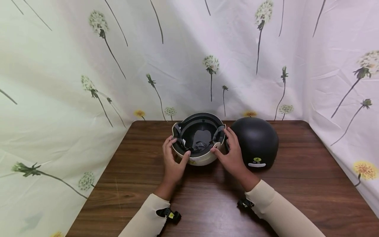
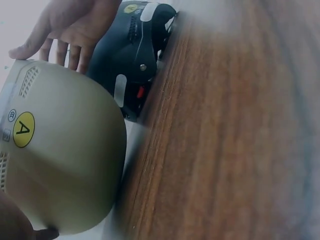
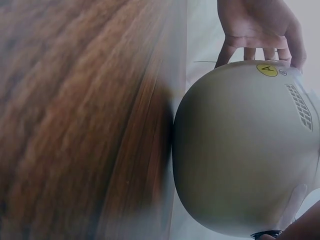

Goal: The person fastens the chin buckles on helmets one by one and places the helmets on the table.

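An off-white helmet (image 1: 199, 161) sits upside down on the table, its black padded lining and straps facing up. My left hand (image 1: 173, 164) holds its left rim, thumb at the near edge and fingers along the side. Opposite, my right hand (image 1: 232, 158) grips the right rim, its thumb near the front edge and fingers by the grey strap. In the left wrist view the helmet's smooth shell (image 2: 75, 135) shows a yellow round "A" sticker. Seen from the right wrist, the shell (image 3: 240, 150) has a vent grille, and the left hand (image 3: 260, 25) spans its far side.
Just right of the off-white helmet, a black helmet (image 1: 256, 141) stands dome up, close to my right hand. Both are on a dark wooden table (image 1: 133, 184). Behind and beside the table hangs a white cloth (image 1: 183, 65) printed with dandelions.
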Action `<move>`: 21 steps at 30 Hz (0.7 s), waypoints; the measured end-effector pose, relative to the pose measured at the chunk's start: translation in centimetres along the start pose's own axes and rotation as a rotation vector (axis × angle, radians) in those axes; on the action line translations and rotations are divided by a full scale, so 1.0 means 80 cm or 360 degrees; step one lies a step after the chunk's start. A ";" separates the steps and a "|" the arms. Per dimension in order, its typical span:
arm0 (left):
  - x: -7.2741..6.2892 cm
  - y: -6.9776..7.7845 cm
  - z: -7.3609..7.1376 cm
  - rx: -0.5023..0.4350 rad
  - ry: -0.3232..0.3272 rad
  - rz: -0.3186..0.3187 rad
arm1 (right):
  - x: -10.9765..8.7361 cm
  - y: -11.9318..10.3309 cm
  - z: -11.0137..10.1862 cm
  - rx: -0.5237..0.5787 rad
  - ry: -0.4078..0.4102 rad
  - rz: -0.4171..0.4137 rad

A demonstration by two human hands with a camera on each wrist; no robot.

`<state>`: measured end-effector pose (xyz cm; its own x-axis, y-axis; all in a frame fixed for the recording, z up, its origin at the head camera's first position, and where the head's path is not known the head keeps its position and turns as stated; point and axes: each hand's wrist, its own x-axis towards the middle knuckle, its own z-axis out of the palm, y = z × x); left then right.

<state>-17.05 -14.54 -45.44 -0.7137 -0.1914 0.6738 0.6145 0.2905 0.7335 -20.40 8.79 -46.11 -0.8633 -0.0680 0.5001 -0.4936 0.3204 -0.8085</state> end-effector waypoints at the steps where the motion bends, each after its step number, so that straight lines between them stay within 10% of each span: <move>1: -0.001 0.000 0.000 -0.0004 0.0003 -0.0007 | 0.000 0.001 0.001 0.0001 -0.0004 0.0014; 10: -0.006 -0.001 -0.002 -0.0049 0.0015 -0.0054 | -0.002 0.001 0.009 -0.0001 -0.0036 0.0095; 21: -0.014 -0.056 0.004 -0.0093 0.0027 -0.0076 | 0.003 -0.008 0.008 -0.0013 -0.0100 0.0063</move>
<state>-19.09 -15.28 -49.50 -0.7374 -0.2196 0.6387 0.5986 0.2254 0.7687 -20.39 7.98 -45.69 -0.8871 -0.1143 0.4473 -0.4585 0.3315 -0.8246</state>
